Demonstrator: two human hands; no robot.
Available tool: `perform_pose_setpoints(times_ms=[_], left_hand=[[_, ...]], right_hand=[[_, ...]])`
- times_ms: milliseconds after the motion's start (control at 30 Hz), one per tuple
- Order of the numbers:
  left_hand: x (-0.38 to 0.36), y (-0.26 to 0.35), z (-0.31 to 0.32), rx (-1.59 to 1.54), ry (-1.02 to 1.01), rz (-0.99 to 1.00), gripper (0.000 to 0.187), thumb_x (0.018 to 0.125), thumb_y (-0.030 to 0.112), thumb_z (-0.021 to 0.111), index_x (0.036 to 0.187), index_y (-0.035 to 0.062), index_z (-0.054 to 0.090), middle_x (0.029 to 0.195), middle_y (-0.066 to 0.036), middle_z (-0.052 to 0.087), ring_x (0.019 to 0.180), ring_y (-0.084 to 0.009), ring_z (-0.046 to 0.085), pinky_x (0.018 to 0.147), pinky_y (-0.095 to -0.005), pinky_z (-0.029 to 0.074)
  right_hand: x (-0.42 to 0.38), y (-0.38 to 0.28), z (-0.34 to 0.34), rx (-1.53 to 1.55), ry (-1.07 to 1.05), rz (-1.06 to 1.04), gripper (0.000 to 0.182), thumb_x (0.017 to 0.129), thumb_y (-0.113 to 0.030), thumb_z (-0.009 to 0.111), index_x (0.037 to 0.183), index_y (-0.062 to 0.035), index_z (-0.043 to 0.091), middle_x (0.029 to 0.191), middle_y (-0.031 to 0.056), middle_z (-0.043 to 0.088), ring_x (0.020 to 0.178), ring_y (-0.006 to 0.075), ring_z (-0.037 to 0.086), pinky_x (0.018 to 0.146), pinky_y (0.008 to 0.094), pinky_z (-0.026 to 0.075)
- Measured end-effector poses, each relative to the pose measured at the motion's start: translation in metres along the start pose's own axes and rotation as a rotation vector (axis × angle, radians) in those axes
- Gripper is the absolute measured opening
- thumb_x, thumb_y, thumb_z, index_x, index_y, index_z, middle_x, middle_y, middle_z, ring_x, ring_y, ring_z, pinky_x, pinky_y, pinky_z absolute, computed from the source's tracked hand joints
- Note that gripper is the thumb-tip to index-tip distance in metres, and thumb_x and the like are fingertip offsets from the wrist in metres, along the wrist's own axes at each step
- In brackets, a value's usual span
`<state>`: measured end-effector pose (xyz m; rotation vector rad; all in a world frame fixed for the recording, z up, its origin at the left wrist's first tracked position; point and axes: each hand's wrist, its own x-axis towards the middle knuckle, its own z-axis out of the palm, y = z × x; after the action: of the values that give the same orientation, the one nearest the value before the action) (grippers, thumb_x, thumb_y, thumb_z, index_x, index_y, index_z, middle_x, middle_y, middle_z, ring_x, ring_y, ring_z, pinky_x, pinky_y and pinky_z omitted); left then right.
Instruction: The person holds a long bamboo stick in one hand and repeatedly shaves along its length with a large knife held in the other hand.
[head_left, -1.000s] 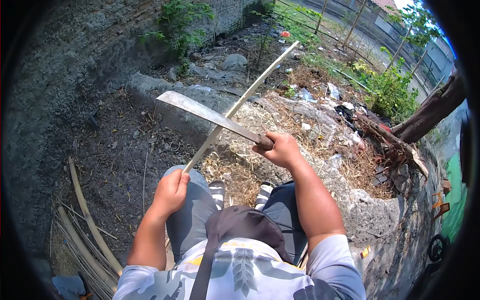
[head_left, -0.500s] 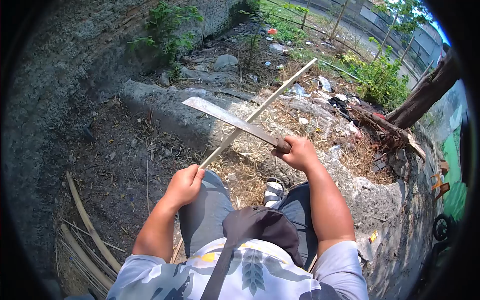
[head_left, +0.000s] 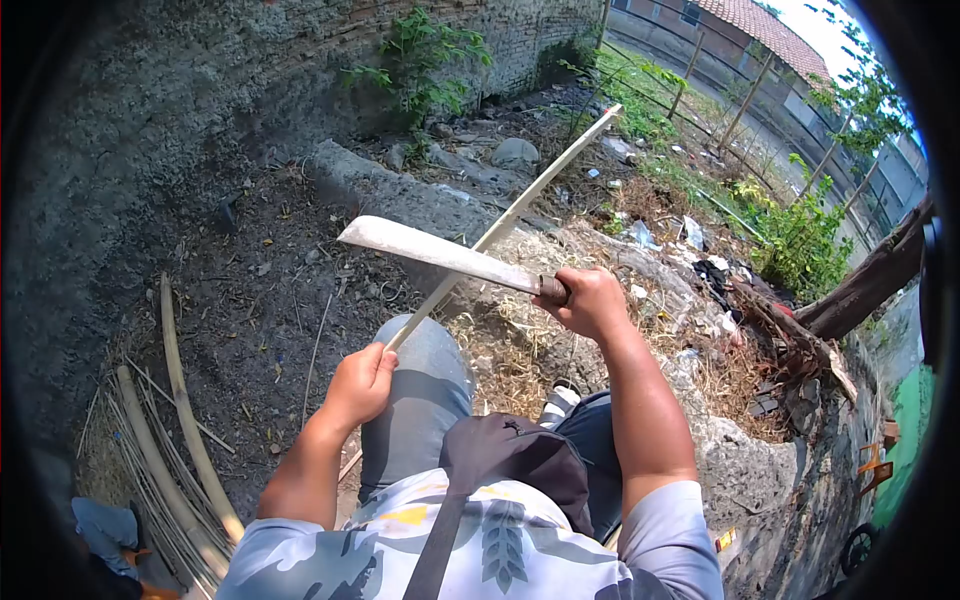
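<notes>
A long pale wooden strip (head_left: 548, 180) slants up and to the right from my left hand (head_left: 360, 384), whose fingers are closed round its lower part near my knee. My right hand (head_left: 590, 300) grips the handle of a machete (head_left: 440, 252). The broad blade points left and lies across the strip at about its middle, forming an X. Whether blade and strip touch, I cannot tell. A thin end of the strip shows below my left hand, beside my leg.
Bamboo poles (head_left: 180, 400) and thin strips lie at the lower left, near another person's leg (head_left: 104, 530). A rough wall (head_left: 250, 60) rises at the upper left. Rocks, dry straw and litter cover the ground ahead. A tree trunk (head_left: 872, 275) leans at the right.
The view has swung to the right-hand side's fence and roof. The machete blade sits flatter and slightly lower along the strip. Another person's leg has come into view at the lower left.
</notes>
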<state>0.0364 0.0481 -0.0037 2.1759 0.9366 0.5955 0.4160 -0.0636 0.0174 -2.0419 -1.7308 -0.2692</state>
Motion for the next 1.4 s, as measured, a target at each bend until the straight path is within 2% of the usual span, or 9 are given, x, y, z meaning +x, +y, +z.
perform_pose_setpoints(times_ms=[167, 333, 533, 667, 700, 767, 1067, 1233, 1400], left_hand=[[0.002, 0.012, 0.011, 0.135, -0.031, -0.002, 0.030, 0.107, 0.025, 0.055, 0.091, 0.0009, 0.064, 0.076, -0.022, 0.064, 0.070, -0.0428, 0.063, 0.064, -0.0484, 0.048], [-0.001, 0.020, 0.025, 0.133, -0.030, -0.070, 0.031, 0.108, 0.027, 0.054, 0.096, 0.0002, 0.064, 0.081, -0.023, 0.067, 0.074, -0.0417, 0.065, 0.067, -0.0473, 0.049], [-0.006, 0.044, 0.032, 0.264, -0.018, -0.011, 0.031, 0.108, 0.026, 0.053, 0.093, -0.0002, 0.064, 0.082, -0.023, 0.067, 0.076, -0.0421, 0.067, 0.068, -0.0471, 0.050], [-0.019, 0.050, 0.018, 0.233, -0.017, 0.050, 0.031, 0.108, 0.024, 0.053, 0.091, -0.0007, 0.063, 0.078, -0.023, 0.066, 0.071, -0.0421, 0.065, 0.065, -0.0470, 0.049], [-0.023, 0.050, 0.014, 0.216, -0.029, 0.041, 0.031, 0.108, 0.024, 0.053, 0.091, -0.0008, 0.063, 0.077, -0.023, 0.066, 0.070, -0.0420, 0.065, 0.065, -0.0470, 0.049], [-0.028, 0.053, 0.012, 0.191, -0.037, 0.024, 0.031, 0.108, 0.023, 0.053, 0.090, -0.0010, 0.063, 0.075, -0.023, 0.065, 0.069, -0.0417, 0.064, 0.064, -0.0469, 0.049], [-0.035, 0.044, 0.015, 0.262, -0.032, 0.062, 0.027, 0.106, 0.020, 0.055, 0.089, 0.0002, 0.062, 0.075, -0.023, 0.064, 0.069, -0.0445, 0.063, 0.062, -0.0493, 0.048], [-0.051, 0.030, 0.005, 0.341, -0.008, 0.006, 0.027, 0.105, 0.020, 0.056, 0.087, 0.0010, 0.061, 0.076, -0.023, 0.064, 0.070, -0.0458, 0.062, 0.062, -0.0501, 0.048], [-0.038, 0.030, 0.015, 0.282, -0.041, 0.017, 0.027, 0.106, 0.021, 0.057, 0.088, 0.0006, 0.061, 0.075, -0.022, 0.064, 0.069, -0.0446, 0.063, 0.062, -0.0491, 0.047]], right_hand=[[-0.017, 0.027, 0.023, 0.036, -0.038, 0.080, 0.027, 0.078, -0.036, 0.081, 0.082, -0.0133, 0.066, 0.076, 0.0125, 0.072, 0.078, 0.0321, 0.071, 0.087, 0.0424, 0.051], [-0.030, 0.020, 0.013, 0.043, 0.005, 0.050, 0.031, 0.078, -0.040, 0.083, 0.084, -0.0143, 0.068, 0.075, 0.0127, 0.070, 0.076, 0.0377, 0.069, 0.080, 0.0470, 0.054], [-0.043, -0.012, 0.001, 0.028, -0.029, -0.060, 0.018, 0.074, -0.029, 0.079, 0.079, -0.0181, 0.066, 0.073, 0.0078, 0.070, 0.075, 0.0325, 0.071, 0.082, 0.0435, 0.053], [-0.044, 0.016, 0.003, -0.010, 0.043, 0.055, 0.014, 0.077, -0.027, 0.076, 0.082, -0.0169, 0.068, 0.075, 0.0097, 0.071, 0.074, 0.0339, 0.070, 0.079, 0.0443, 0.054], [-0.041, 0.006, -0.018, -0.012, -0.094, 0.254, 0.019, 0.079, -0.028, 0.074, 0.094, -0.0168, 0.072, 0.088, 0.0129, 0.075, 0.088, 0.0340, 0.073, 0.086, 0.0454, 0.055], [-0.040, 0.012, -0.008, 0.071, -0.063, 0.322, 0.021, 0.079, -0.028, 0.074, 0.096, -0.0164, 0.073, 0.090, 0.0142, 0.075, 0.090, 0.0370, 0.073, 0.084, 0.0489, 0.056], [-0.038, 0.017, 0.000, -0.031, -0.091, 0.039, 0.015, 0.074, -0.024, 0.075, 0.086, -0.0160, 0.071, 0.085, 0.0112, 0.075, 0.085, 0.0317, 0.073, 0.083, 0.0469, 0.054], [-0.027, 0.053, -0.014, 0.194, -0.199, 0.604, 0.027, 0.082, -0.029, 0.072, 0.102, -0.0117, 0.076, 0.100, 0.0181, 0.076, 0.098, 0.0374, 0.072, 0.090, 0.0485, 0.056], [-0.030, 0.031, 0.005, 0.190, -0.224, 0.426, 0.025, 0.082, -0.029, 0.072, 0.100, -0.0118, 0.075, 0.099, 0.0181, 0.076, 0.098, 0.0373, 0.073, 0.090, 0.0496, 0.057]])
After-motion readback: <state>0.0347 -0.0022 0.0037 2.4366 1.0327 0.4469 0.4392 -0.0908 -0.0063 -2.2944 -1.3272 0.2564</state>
